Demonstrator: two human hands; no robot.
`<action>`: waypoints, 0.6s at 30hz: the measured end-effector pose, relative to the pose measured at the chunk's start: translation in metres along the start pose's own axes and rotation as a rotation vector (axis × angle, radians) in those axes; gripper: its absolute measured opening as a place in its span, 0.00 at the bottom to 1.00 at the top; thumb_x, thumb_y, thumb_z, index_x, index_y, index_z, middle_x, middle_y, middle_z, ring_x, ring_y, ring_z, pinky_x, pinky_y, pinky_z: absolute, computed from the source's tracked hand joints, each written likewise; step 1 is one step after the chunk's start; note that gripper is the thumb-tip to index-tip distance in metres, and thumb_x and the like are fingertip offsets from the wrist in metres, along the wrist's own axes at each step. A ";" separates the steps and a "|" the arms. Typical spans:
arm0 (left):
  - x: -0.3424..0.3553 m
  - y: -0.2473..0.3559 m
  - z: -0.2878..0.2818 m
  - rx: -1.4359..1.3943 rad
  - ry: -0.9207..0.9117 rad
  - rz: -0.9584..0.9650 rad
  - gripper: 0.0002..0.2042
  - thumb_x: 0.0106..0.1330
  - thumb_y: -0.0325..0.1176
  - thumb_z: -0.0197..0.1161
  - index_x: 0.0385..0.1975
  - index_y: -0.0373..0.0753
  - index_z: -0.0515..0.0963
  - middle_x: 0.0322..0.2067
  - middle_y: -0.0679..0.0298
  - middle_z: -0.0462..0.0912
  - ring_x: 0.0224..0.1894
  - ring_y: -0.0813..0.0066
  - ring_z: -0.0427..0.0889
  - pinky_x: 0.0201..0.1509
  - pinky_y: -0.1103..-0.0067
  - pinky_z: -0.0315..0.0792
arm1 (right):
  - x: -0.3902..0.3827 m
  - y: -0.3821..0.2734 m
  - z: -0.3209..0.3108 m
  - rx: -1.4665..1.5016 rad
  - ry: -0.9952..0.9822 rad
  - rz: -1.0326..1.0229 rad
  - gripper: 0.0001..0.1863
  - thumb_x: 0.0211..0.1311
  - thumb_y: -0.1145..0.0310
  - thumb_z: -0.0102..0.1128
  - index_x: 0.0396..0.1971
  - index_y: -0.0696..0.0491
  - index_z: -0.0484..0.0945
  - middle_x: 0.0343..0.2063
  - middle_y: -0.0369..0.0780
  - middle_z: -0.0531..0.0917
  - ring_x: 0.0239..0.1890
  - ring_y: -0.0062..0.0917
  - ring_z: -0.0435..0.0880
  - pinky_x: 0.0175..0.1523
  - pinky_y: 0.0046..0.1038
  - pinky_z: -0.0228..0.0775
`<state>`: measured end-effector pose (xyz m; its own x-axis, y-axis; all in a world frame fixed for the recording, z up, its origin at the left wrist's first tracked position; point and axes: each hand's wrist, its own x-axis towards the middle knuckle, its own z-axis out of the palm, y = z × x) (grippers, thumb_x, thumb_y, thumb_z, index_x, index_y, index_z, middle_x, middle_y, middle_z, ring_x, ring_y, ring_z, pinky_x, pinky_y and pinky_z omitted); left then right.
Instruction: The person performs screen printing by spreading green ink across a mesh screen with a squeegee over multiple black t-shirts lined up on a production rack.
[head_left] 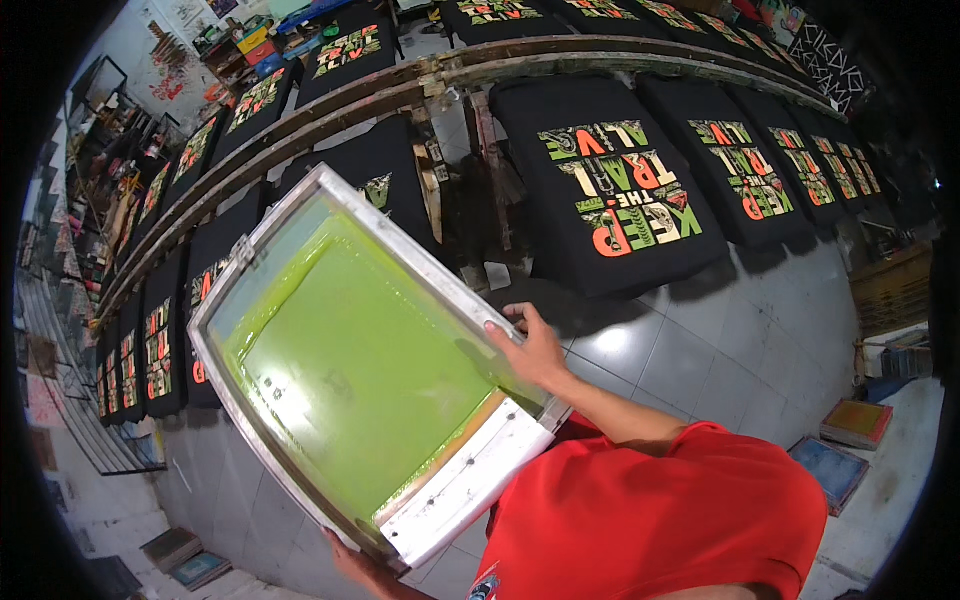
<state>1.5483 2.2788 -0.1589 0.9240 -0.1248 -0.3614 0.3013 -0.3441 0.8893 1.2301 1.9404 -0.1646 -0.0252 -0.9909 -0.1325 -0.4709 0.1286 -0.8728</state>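
Note:
A silkscreen printing frame (412,254) hangs tilted in front of me, held in both hands. Green ink coats its mesh (350,370), with a thick wet ridge along the far end and left side. A squeegee (468,482) with a pale bar and dark screws lies across the near end. My right hand (532,345) is closed on the right rail, thumb on top. Below the lower left corner, my left hand (348,556) supports the frame's edge; most of its fingers are hidden underneath. A small metal clip (243,250) sits on the far left rail.
Black T-shirts (690,225) with colourful lettering lie on boards in long rows ahead and left. Wooden rails (560,62) run between the rows. Tiled floor (690,330) shows below. More frames (830,468) lean at the right, others (187,556) at lower left. Shelves crowd the left wall.

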 end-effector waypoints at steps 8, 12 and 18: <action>0.139 0.045 0.091 0.118 -0.295 0.117 0.32 0.75 0.56 0.59 0.52 0.23 0.81 0.45 0.57 0.85 0.44 0.69 0.81 0.53 0.74 0.74 | 0.040 -0.020 0.024 -0.018 0.210 0.146 0.34 0.60 0.35 0.67 0.45 0.56 0.80 0.42 0.49 0.87 0.47 0.41 0.86 0.53 0.38 0.76; 0.162 0.108 0.141 0.223 -0.394 0.139 0.30 0.76 0.55 0.58 0.47 0.24 0.83 0.37 0.60 0.86 0.38 0.75 0.78 0.46 0.77 0.72 | 0.053 -0.036 0.049 -0.025 0.334 0.216 0.34 0.61 0.37 0.67 0.48 0.55 0.79 0.43 0.50 0.87 0.47 0.41 0.87 0.53 0.38 0.75; 0.260 0.114 0.183 0.313 -0.310 0.302 0.33 0.70 0.60 0.63 0.27 0.27 0.79 0.23 0.69 0.72 0.27 0.78 0.63 0.30 0.76 0.59 | 0.071 -0.048 0.088 0.035 0.360 0.216 0.31 0.66 0.42 0.65 0.50 0.57 0.79 0.43 0.51 0.87 0.48 0.41 0.86 0.54 0.39 0.74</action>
<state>1.7794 2.0373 -0.2030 0.8318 -0.5138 -0.2099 -0.0960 -0.5056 0.8574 1.3284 1.8676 -0.1732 -0.4299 -0.8908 -0.1470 -0.3906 0.3303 -0.8593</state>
